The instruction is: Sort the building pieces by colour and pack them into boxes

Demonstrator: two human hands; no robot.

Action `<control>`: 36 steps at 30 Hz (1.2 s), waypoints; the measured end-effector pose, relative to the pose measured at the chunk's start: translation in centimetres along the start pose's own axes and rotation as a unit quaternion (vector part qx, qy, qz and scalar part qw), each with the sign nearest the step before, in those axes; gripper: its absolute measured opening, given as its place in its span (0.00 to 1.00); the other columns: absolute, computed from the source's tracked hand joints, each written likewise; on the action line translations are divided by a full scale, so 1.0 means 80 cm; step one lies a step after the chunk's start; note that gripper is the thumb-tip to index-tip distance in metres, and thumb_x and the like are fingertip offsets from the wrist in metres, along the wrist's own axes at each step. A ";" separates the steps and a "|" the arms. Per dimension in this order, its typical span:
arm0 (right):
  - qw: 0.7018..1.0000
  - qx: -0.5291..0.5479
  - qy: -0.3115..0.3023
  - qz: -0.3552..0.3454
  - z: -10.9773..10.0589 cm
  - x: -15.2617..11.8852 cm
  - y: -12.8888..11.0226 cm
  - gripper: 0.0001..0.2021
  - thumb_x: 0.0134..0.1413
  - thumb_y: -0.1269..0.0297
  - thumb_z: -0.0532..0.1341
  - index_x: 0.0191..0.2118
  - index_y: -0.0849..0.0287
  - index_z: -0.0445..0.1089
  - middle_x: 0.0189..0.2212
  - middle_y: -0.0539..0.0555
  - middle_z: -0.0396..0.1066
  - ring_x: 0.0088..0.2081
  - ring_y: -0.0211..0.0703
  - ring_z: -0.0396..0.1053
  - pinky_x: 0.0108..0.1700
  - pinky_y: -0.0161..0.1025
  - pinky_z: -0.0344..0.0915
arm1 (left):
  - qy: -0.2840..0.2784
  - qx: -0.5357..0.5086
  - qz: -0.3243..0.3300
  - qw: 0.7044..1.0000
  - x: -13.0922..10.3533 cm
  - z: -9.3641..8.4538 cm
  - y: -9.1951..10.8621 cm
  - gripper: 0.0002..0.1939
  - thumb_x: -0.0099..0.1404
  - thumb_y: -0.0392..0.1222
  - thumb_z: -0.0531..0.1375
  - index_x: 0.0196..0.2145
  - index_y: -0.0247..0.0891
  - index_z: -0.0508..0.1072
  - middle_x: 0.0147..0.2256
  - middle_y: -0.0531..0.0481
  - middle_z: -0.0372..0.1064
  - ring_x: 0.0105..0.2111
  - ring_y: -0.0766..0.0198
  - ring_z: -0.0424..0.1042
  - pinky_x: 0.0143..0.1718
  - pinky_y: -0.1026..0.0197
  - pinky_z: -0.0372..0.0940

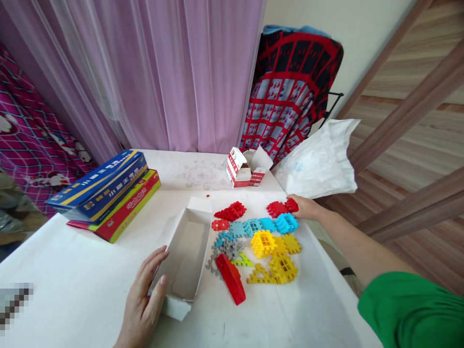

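An empty white open box (186,251) lies on the white table, and my left hand (147,287) grips its near left wall, thumb inside. At the table's right edge my right hand (302,207) has its fingers on red toothed pieces (277,209). Other red pieces (232,211) lie to their left. Below them is a row of light blue pieces (253,227). Yellow pieces (282,268) are at the lower right. Grey pieces (228,249), a lime triangle (242,260) and a long red piece (231,280) lie beside the box.
Blue (112,188) and red-green (126,212) boxes are stacked at the left. A small open red-white box (246,169) stands at the back. A white plastic bag (322,162) rests at the back right edge. Behind hangs a purple curtain (188,72).
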State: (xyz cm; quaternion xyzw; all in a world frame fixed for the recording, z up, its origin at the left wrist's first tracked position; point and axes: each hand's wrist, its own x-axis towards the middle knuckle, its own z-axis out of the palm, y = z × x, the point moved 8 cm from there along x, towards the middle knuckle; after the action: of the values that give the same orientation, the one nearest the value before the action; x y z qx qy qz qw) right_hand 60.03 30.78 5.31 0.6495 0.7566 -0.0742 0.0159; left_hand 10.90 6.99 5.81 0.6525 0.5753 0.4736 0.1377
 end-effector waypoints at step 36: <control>0.975 -0.143 -0.090 -0.144 0.011 -0.058 -0.501 0.30 0.38 0.58 0.65 0.50 0.64 0.66 0.46 0.67 0.73 0.48 0.59 0.72 0.47 0.46 0.68 | 0.055 -0.127 -0.080 0.987 -0.008 0.023 -0.016 0.27 0.65 0.47 0.54 0.60 0.37 0.58 0.56 0.38 0.65 0.57 0.52 0.65 0.59 0.44 0.59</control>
State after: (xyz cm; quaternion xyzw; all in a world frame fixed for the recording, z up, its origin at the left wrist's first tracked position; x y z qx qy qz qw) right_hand 21.21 20.30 8.67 0.5151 0.8406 -0.0247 0.1657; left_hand 11.60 7.44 3.66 0.5549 0.5673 0.5654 0.2249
